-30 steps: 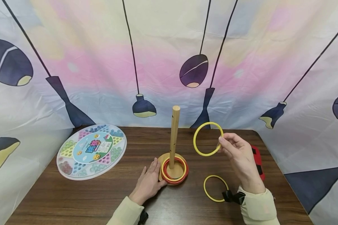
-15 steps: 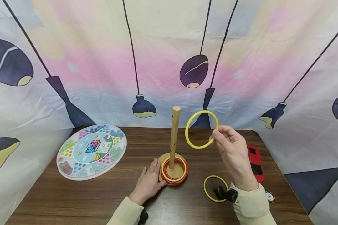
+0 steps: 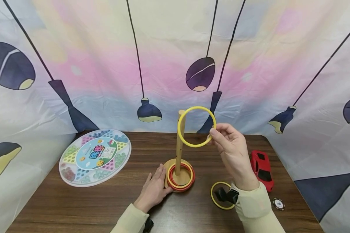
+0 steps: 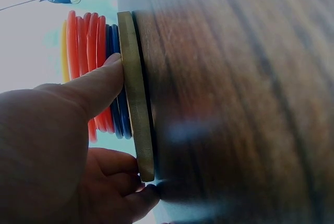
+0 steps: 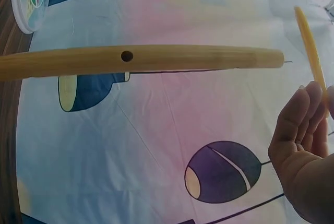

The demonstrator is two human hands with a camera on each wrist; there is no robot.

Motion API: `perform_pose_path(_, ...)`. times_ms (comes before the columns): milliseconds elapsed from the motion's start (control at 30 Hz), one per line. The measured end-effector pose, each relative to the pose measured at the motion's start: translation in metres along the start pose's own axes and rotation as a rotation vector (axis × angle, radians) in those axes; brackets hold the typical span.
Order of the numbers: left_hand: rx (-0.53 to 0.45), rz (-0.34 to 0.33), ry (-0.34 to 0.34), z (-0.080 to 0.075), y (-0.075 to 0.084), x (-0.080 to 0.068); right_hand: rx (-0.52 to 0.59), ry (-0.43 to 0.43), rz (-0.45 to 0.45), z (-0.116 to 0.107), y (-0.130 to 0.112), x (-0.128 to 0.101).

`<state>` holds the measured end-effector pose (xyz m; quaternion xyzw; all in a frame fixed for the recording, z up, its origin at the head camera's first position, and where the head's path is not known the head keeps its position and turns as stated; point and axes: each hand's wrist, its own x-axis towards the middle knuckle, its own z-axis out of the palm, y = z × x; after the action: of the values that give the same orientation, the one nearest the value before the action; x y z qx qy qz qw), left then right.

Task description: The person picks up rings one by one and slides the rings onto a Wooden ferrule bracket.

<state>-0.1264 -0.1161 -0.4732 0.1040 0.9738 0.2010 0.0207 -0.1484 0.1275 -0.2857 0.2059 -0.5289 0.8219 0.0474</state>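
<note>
My right hand (image 3: 233, 150) pinches a yellow ring (image 3: 196, 145) between thumb and fingertips. The ring is held up on its edge beside the top of a wooden peg (image 3: 179, 153), overlapping it in the head view. From the right wrist view, the ring (image 5: 310, 46) appears edge-on, apart from the peg's end. My left hand (image 3: 154, 187) grips the peg's round wooden base (image 4: 136, 93), thumb at one side and fingers at the other. Around the peg lies a stack of rings: a yellow one on top, several red rings (image 4: 86, 41) below, blue rings (image 4: 122, 114) at the bottom.
Another yellow ring (image 3: 212, 194) lies on the table under my right wrist. To the right are a red toy car (image 3: 262, 168) and a poker chip (image 3: 278, 204). A round Chinese checkers board (image 3: 96, 157) sits at the left. A printed curtain (image 3: 113, 81) hangs behind.
My right hand has moved left and up with the yellow ring, from right of the peg to its top. The car and chip are now uncovered. The left hand has stayed in place.
</note>
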Motion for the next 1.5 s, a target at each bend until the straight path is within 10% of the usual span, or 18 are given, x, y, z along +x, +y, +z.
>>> perform_pose_path(1500,-0.005,0.006,0.016,0.001,0.0,0.0,-0.187,0.054,0.195,0.002,0.047,0.016)
